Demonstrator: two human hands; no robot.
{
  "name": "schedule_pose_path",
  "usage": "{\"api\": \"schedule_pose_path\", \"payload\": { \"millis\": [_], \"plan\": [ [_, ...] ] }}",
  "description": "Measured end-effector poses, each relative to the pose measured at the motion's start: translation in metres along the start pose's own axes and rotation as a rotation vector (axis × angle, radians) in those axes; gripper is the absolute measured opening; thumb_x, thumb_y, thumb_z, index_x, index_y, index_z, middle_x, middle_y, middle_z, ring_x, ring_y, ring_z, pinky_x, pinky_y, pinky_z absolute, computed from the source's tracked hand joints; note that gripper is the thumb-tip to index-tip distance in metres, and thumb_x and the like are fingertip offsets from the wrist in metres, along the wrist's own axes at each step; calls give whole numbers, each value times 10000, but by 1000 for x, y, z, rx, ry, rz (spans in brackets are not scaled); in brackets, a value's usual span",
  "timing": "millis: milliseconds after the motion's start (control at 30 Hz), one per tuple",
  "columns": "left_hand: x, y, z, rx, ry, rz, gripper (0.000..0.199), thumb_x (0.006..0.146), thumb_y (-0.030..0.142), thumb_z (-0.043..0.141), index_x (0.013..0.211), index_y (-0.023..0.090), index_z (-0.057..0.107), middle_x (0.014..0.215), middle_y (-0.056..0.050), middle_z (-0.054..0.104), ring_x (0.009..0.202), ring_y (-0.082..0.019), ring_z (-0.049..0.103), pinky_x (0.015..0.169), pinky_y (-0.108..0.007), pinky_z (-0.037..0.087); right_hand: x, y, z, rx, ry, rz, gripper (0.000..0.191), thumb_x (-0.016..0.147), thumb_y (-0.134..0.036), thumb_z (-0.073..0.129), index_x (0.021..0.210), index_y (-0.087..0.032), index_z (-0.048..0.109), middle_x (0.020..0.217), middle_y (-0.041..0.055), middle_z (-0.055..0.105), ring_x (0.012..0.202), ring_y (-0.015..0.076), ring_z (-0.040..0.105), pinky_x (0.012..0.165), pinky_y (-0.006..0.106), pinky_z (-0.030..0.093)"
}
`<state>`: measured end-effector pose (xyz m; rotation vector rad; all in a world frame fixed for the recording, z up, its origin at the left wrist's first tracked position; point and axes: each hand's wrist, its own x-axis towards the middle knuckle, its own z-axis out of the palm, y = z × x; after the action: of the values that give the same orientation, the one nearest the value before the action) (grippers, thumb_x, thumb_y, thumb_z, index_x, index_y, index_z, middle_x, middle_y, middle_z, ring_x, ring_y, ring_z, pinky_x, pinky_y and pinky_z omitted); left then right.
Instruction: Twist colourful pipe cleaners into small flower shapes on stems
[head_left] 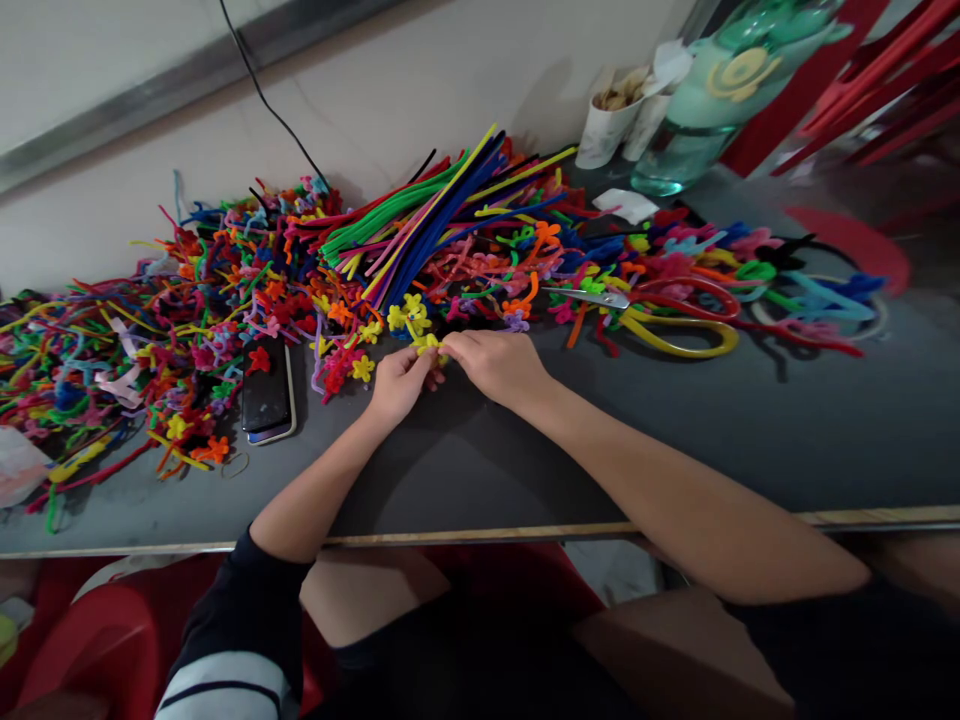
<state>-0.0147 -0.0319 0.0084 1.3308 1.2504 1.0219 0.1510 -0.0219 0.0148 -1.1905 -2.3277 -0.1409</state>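
Note:
Both hands meet over the dark table in front of the pile. My left hand point(400, 382) is closed in a pinch on a yellow pipe-cleaner flower point(429, 343). From the other side, the fingers of my right hand point(499, 365) are closed on the same yellow piece; their tips are partly hidden. Just beyond lie more yellow pipe-cleaner flowers point(409, 315), and a single yellow one point(363, 369) rests by my left hand. A bundle of straight pipe cleaners point(420, 215), green, blue, yellow and pink, lies on top of the heap behind.
Scissors point(675, 315) with red and yellow handles lie to the right. A phone point(268, 395) sits at left with a red flower on it. A tangled heap of pipe cleaners point(150, 340) runs along the wall. A paper cup point(609, 125) and a water bottle point(694, 130) stand at back right.

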Motion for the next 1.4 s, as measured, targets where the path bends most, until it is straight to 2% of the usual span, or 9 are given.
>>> {"api": "schedule_pose_path", "payload": {
  "millis": [167,333,533,667,767,900,1100,1233,1400],
  "plan": [
    [0,2,-1,6,29,7,444,787,557,603,598,157,579,468,15,557,401,-63,483,412,-190,353,0,6,3,94,-80,-1,290,980,-314,414,1021,-157,654,877,60,727,749,157,646,533,268,264],
    [0,-1,-2,63,6,40,439,793,555,597,601,160,585,478,15,563,400,-62,480,420,-193,369,1,10,1,77,-162,-25,300,985,-302,388,1005,-151,647,819,75,722,698,164,637,525,272,255],
    [-2,-3,-3,223,106,149,354,839,459,587,635,169,592,535,14,595,456,-76,526,455,-193,379,1,11,2,48,-163,-1,317,983,-338,404,1058,-137,637,776,89,712,664,169,632,511,269,264],
    [-2,-5,-4,306,81,176,349,870,409,551,616,171,587,528,8,597,469,-87,541,487,-203,393,1,11,3,40,-129,-39,293,981,-304,423,1107,-148,636,851,87,728,707,166,648,520,268,284],
    [-2,-7,-4,327,98,189,328,875,389,542,639,171,605,548,1,606,488,-95,549,498,-208,405,1,11,3,53,-120,-68,276,980,-281,420,1054,-171,663,850,66,728,709,153,644,531,264,302],
    [-1,-6,-2,286,196,177,188,818,360,625,789,179,668,662,-6,656,558,-106,592,495,-202,426,0,10,4,64,-94,-75,280,974,-267,426,976,-183,692,807,51,724,678,142,634,536,265,307],
    [-1,-3,0,51,107,7,283,765,449,674,786,167,671,630,-15,644,542,-122,629,376,-177,382,-1,8,5,33,-49,-55,298,979,-250,408,987,-173,695,763,50,719,674,144,638,533,271,295],
    [-2,-1,0,28,95,29,286,760,455,678,760,169,672,596,-5,625,543,-116,621,411,-183,426,-1,8,4,1,-62,-51,283,978,-273,424,980,-188,694,751,38,712,669,147,633,515,275,263],
    [-1,-1,-3,127,100,76,267,773,429,664,697,173,671,591,-9,632,514,-101,583,452,-196,451,0,6,1,-15,-105,-63,248,966,-254,454,993,-206,696,762,26,707,657,141,610,528,277,262]
  ]
}}
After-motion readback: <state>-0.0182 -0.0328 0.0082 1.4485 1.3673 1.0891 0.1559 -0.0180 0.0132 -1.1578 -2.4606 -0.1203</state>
